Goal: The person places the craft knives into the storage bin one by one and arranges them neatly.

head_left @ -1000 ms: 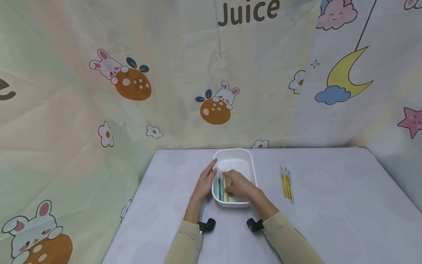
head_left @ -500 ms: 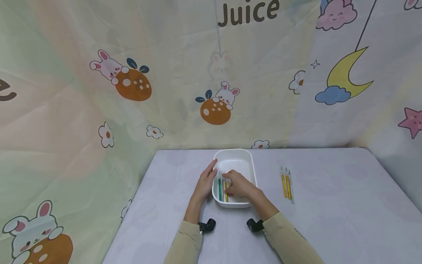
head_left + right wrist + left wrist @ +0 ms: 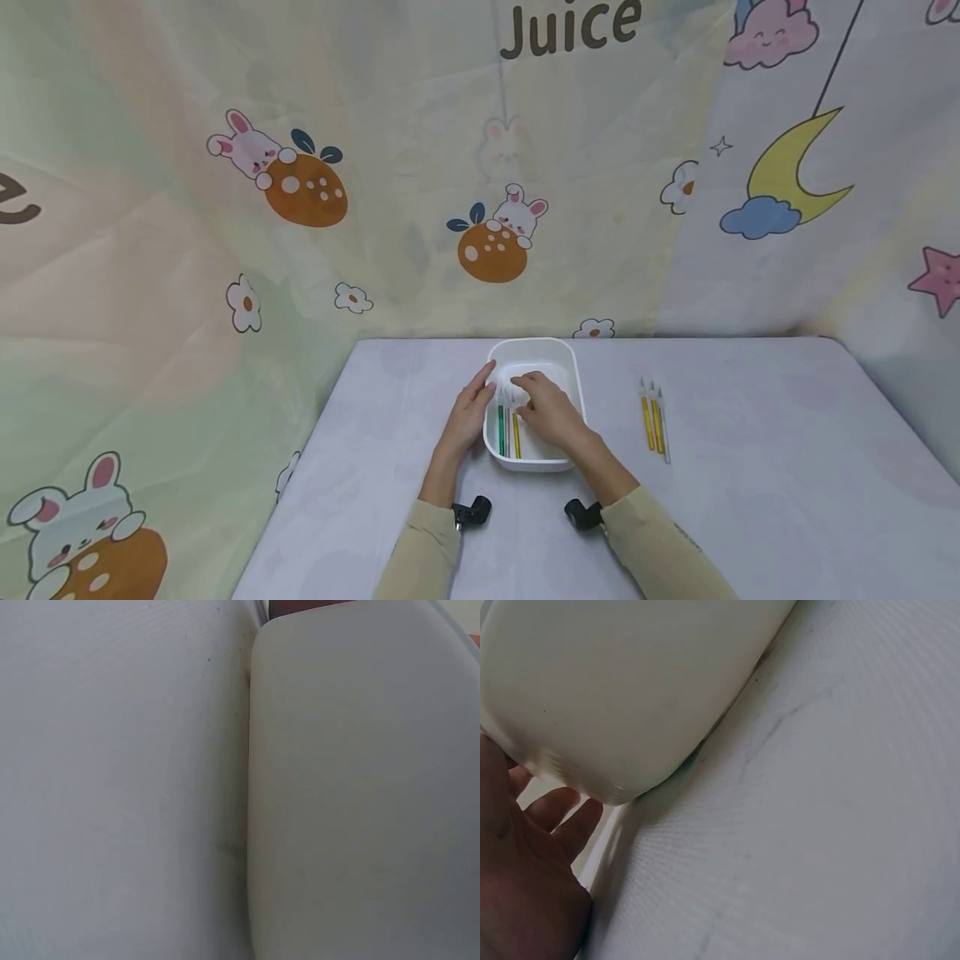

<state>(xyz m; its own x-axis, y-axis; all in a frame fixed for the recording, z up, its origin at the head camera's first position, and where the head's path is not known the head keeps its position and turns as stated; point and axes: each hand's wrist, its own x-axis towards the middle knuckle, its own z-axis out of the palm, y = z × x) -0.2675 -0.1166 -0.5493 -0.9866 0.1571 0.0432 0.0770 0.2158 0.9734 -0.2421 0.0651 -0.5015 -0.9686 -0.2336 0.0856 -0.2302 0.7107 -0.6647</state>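
Note:
A white rectangular tray (image 3: 534,467) stands near the table's far edge. Along its left side lie slim pens with pale tips: a green pen (image 3: 501,432), a silvery pen (image 3: 507,435) and a yellow pen (image 3: 517,437). My left hand (image 3: 465,419) rests against the tray's left wall, thumb at the rim. In the left wrist view its fingertips (image 3: 585,821) touch the tray's outer wall. Over the tray hovers my right hand (image 3: 551,412), thumb and forefinger apart and holding nothing, close to the pens' tips. The right wrist view is mostly filled by the tray's outer wall (image 3: 360,780).
To the right of the tray, two yellow pens (image 3: 652,425) and a silvery pen (image 3: 664,429) lie side by side on the white-covered table (image 3: 765,467). Behind the table hangs a printed cloth (image 3: 405,167) with rabbits. A black camera (image 3: 472,512) sits at the left wrist.
My right hand has let go of the yellow pen and moved slightly away and up, its forefinger and thumb spreading. The left hand and the tray stay in place.

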